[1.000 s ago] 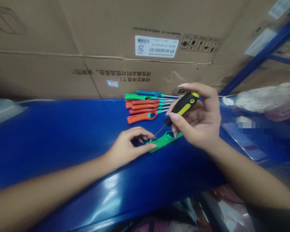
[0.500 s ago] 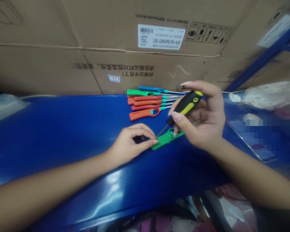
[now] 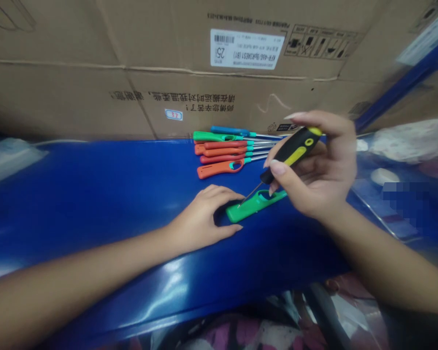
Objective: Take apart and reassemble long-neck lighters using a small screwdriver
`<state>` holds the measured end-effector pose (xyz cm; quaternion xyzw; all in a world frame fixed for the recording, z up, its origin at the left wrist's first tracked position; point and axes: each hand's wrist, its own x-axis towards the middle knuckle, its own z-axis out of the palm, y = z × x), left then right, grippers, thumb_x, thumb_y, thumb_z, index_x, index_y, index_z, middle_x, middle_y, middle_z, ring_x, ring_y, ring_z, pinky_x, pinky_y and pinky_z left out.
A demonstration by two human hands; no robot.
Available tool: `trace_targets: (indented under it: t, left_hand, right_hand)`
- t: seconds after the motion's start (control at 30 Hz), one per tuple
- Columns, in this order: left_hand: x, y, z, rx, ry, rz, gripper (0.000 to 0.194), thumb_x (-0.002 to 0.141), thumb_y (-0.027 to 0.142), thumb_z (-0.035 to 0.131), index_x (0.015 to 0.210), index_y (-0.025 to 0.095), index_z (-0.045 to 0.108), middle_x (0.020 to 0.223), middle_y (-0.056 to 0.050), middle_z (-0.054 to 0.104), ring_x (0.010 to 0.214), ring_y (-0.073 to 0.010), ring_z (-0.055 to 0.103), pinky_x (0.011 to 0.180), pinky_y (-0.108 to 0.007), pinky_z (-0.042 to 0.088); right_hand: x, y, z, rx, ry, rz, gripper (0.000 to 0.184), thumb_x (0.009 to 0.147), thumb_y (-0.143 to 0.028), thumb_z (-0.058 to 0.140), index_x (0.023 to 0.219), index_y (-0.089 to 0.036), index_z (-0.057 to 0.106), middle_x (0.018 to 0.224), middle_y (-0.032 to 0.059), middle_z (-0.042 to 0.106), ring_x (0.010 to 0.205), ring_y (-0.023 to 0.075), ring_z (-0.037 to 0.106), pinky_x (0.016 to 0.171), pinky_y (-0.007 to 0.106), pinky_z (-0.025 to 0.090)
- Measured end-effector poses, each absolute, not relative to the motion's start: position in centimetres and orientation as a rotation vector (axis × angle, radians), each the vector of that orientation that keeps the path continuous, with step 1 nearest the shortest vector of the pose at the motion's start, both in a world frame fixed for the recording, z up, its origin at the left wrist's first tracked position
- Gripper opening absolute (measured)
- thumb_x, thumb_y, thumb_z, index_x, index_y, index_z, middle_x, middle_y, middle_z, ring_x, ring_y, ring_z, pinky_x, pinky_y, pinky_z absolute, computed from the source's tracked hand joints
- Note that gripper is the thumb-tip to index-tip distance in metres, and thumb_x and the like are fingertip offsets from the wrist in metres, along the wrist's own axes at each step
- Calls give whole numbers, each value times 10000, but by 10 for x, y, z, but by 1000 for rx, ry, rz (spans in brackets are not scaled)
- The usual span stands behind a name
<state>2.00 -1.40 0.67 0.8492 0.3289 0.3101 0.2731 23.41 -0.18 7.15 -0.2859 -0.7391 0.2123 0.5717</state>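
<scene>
My right hand (image 3: pixel 319 165) grips a black-and-yellow screwdriver (image 3: pixel 291 154), tilted with its thin shaft pointing down and left. The shaft's tip meets the handle end of a green gas lighter (image 3: pixel 247 206) that lies on the blue tabletop (image 3: pixel 105 194). Part of the lighter's far end is hidden behind my right hand. Around the lighter's near end, my left hand (image 3: pixel 208 214) has thumb and fingers apart, one on each side, with nothing pinched between them; whether it touches the lighter I cannot tell.
Several long lighters in orange, red, green and blue (image 3: pixel 224 150) lie side by side behind my hands. A large cardboard box (image 3: pixel 76 97) stands along the back. At the right are a phone-like flat object (image 3: pixel 372 209), a white round item (image 3: pixel 385 176) and patterned cloth (image 3: pixel 405 143).
My left thumb and fingers have parted from their pinch near the screwdriver tip. My right hand and the screwdriver appear slightly further right and higher; the tip stays at the green lighter.
</scene>
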Motion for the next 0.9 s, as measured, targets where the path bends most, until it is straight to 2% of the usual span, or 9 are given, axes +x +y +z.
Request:
trace_targets:
  t: [0.17, 0.37, 0.43, 0.53, 0.63, 0.73, 0.9]
  left_hand:
    - [20, -19, 7, 2288, 905, 824, 318, 923, 295, 655, 1222, 189, 663, 1145, -60, 732, 1025, -206, 674, 924, -349, 531]
    - [21, -17, 8, 2143, 1060, 861, 259, 1004, 291, 513, 1165, 199, 693, 1114, -54, 746, 987, -196, 700, 886, -325, 546]
    - [21, -16, 8, 2131, 1075, 888, 270, 1002, 302, 516, 1187, 189, 678, 1135, -67, 727, 1011, -197, 687, 912, -332, 543]
    - [21, -17, 7, 2221, 988, 871, 354, 944, 373, 621, 1240, 181, 642, 1185, -93, 688, 1084, -224, 652, 979, -377, 524]
    - [20, -18, 5, 2369, 852, 786, 511, 883, 403, 701, 1342, 212, 582, 1317, -114, 633, 1224, -272, 580, 1065, -458, 468]
    - [19, -19, 4, 2459, 779, 689, 513, 911, 361, 671, 1396, 243, 553, 1402, -118, 590, 1294, -291, 530, 1094, -508, 431]
    - [18, -18, 5, 2475, 762, 641, 511, 939, 336, 628, 1432, 240, 532, 1409, -120, 593, 1288, -284, 534, 1101, -503, 427]
  right_hand:
    - [237, -1, 77, -700, -1635, 416, 387, 886, -369, 719, 1233, -368, 548, 1022, 23, 666, 740, 182, 689, 561, 314, 604]
    - [239, 5, 77, -709, -1554, 417, 375, 892, -407, 702, 1223, -350, 536, 921, 14, 654, 533, 142, 595, 410, 289, 523]
    - [237, 6, 77, -687, -1562, 432, 382, 876, -401, 726, 1204, -353, 537, 890, 1, 655, 499, 122, 565, 387, 267, 509]
    - [233, 7, 77, -646, -1596, 425, 394, 842, -349, 770, 1171, -345, 552, 843, -14, 652, 500, 111, 557, 399, 251, 512]
    - [232, 6, 75, -670, -1650, 439, 369, 869, -320, 732, 1195, -336, 559, 970, 15, 682, 573, 121, 606, 446, 256, 542]
    - [233, 3, 69, -663, -1743, 513, 402, 872, -280, 708, 1240, -332, 556, 1135, 39, 673, 641, 126, 646, 452, 243, 546]
    - [232, 0, 60, -572, -1845, 556, 507, 820, -180, 717, 1283, -302, 550, 1083, 36, 673, 623, 114, 622, 420, 221, 524]
